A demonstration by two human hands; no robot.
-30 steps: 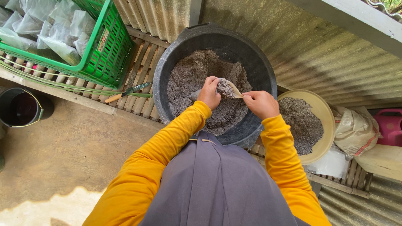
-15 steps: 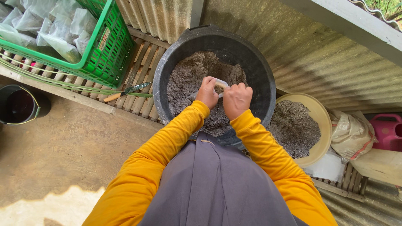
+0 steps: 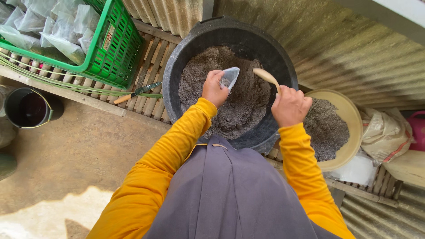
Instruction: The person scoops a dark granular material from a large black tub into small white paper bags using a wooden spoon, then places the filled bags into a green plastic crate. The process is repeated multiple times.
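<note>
The small clear bag [image 3: 229, 77] — pinched in the left hand [image 3: 214, 87] — wants its mouth held wide under the right hand's [image 3: 290, 105] gripped wooden spoon [image 3: 265, 76], low over the black tub [image 3: 283, 66].

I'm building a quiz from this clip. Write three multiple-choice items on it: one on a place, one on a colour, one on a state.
1. Where is the green crate?
A. left of the black tub
B. inside the tub
C. on the ground

2. What colour is the shallow bowl on the right?
A. red
B. tan
C. blue

3. What does the left hand hold?
A. a knife
B. nothing
C. a small clear bag

Answers:
1 A: the crate sits on the slatted bench left of the tub.
2 B: its rim is pale tan.
3 C: the fingers pinch the bag over the soil, while the right hand holds a wooden spoon.
</note>
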